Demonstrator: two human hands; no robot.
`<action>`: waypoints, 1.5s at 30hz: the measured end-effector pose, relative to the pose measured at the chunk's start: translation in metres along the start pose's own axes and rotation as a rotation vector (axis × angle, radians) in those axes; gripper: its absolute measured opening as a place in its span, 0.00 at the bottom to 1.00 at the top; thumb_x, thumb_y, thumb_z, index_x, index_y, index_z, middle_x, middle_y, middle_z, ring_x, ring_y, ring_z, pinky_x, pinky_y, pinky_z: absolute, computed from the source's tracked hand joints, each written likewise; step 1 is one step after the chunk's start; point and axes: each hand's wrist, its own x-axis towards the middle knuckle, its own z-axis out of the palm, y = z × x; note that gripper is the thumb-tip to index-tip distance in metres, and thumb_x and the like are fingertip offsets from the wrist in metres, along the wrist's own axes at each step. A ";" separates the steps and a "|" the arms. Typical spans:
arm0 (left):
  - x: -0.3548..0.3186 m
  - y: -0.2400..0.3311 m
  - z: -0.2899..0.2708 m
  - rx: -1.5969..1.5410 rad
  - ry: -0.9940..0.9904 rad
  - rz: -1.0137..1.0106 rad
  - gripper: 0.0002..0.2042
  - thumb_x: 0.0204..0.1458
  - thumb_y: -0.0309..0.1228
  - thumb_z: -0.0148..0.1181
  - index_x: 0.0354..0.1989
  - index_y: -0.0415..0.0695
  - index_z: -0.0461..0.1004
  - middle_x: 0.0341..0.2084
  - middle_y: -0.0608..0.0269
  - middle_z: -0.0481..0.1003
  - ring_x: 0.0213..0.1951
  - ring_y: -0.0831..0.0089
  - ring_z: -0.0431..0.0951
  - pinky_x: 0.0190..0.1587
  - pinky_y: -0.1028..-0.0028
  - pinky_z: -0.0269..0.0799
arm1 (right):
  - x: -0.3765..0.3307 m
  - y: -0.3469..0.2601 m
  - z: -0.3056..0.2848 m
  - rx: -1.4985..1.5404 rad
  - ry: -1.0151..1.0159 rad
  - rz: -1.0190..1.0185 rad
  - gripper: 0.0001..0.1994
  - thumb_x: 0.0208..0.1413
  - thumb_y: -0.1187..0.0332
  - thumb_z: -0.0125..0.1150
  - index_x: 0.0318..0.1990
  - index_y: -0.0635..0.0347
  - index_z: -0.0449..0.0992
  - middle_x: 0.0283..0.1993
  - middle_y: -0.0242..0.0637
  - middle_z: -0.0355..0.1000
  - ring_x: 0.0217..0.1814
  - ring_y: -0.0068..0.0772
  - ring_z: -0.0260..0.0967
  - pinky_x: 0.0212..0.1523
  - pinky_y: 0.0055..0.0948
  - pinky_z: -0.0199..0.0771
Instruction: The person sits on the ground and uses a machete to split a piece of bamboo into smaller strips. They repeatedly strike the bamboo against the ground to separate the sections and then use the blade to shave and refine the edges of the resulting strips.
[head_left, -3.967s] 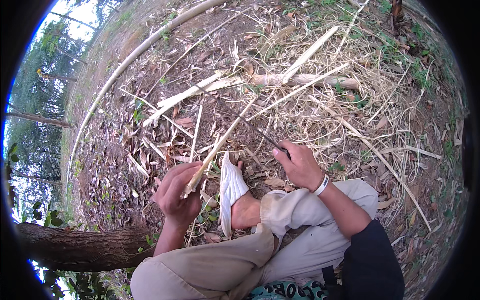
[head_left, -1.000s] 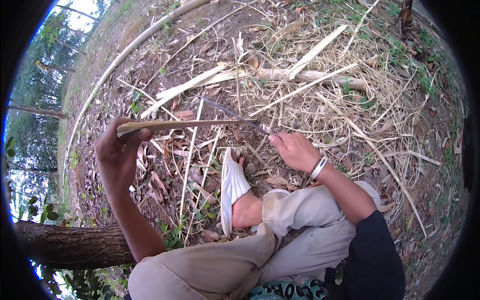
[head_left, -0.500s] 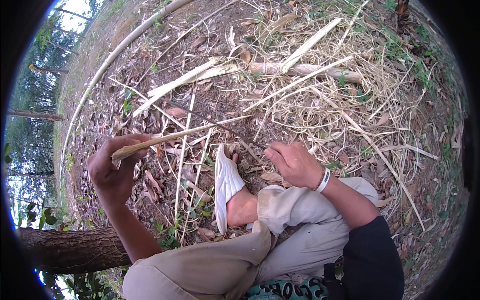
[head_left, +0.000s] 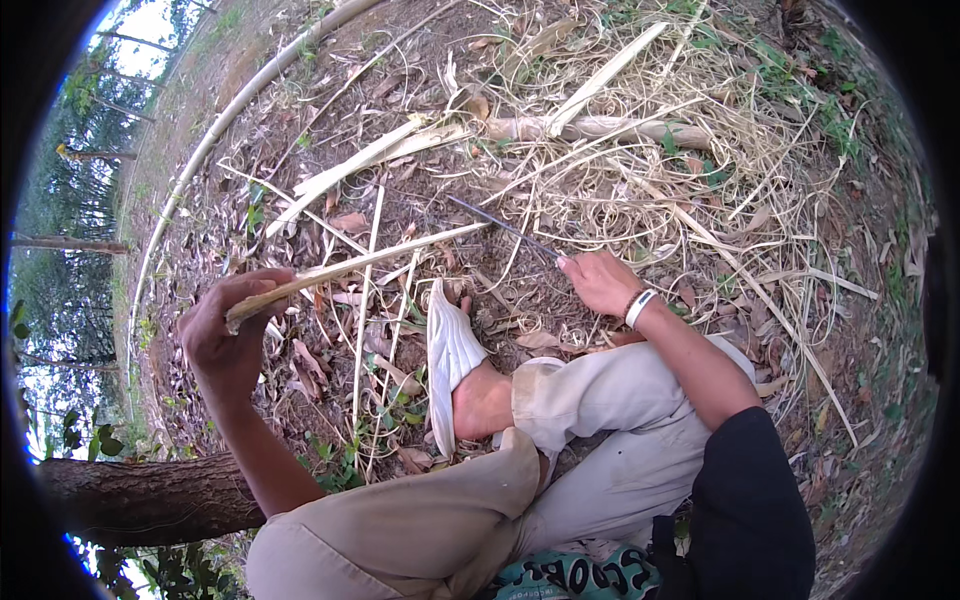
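**Strip swings clear of the blade**

The person sits on the ground with one leg folded in, a white sandal (head_left: 450, 350) on the foot between the two arms. The left hand (head_left: 228, 335) is closed in a fist around the thick end of a long pale bamboo strip (head_left: 370, 264), gripping it firmly. A few seconds ago that hand was low, close to the knee, with the strip pointing away up the slope; since then it has travelled outward to the person's left, and the strip now lies almost crosswise, its thin tip ending just short of the knife (head_left: 500, 226).

The right hand (head_left: 598, 281) has hardly moved. It is wrapped around the knife's handle, a pale band at the wrist, with the dark narrow blade pointing up and to the left over the leaf litter. A second ago the strip's far end met the blade; now there looks to be a small gap between them, though the tip is thin and hard to follow.

My reading is that a pass of the blade along the strip has finished and the piece has been drawn free.

Curled shavings (head_left: 640, 200) and split lengths of bamboo (head_left: 370, 160) lie heaped beyond the hands.
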 end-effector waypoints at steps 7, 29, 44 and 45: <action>-0.001 -0.002 0.001 -0.067 0.069 -0.014 0.05 0.49 0.22 0.66 0.33 0.42 0.77 0.33 0.56 0.83 0.33 0.70 0.83 0.35 0.74 0.80 | -0.013 -0.033 -0.006 0.215 0.008 -0.199 0.26 0.66 0.48 0.42 0.29 0.60 0.76 0.21 0.50 0.72 0.28 0.58 0.72 0.33 0.51 0.72; -0.006 -0.038 -0.010 -0.154 0.136 -0.101 0.08 0.50 0.21 0.65 0.37 0.39 0.74 0.36 0.51 0.81 0.42 0.62 0.82 0.47 0.61 0.80 | -0.008 -0.030 -0.023 -0.120 -0.029 -0.015 0.25 0.66 0.48 0.42 0.31 0.62 0.74 0.22 0.54 0.73 0.29 0.60 0.73 0.32 0.54 0.73; -0.019 -0.048 -0.015 -0.288 0.184 -0.253 0.08 0.51 0.20 0.65 0.37 0.37 0.72 0.35 0.50 0.80 0.43 0.62 0.81 0.50 0.61 0.77 | -0.034 -0.052 -0.042 0.075 -0.082 -0.163 0.24 0.65 0.51 0.46 0.28 0.63 0.73 0.20 0.56 0.70 0.29 0.62 0.71 0.36 0.54 0.70; -0.020 -0.049 -0.014 -0.290 0.177 -0.263 0.08 0.50 0.20 0.65 0.37 0.37 0.72 0.35 0.50 0.80 0.43 0.62 0.81 0.51 0.61 0.77 | -0.034 -0.055 -0.046 0.075 -0.099 -0.173 0.23 0.65 0.51 0.46 0.28 0.63 0.73 0.21 0.56 0.70 0.29 0.62 0.71 0.36 0.55 0.70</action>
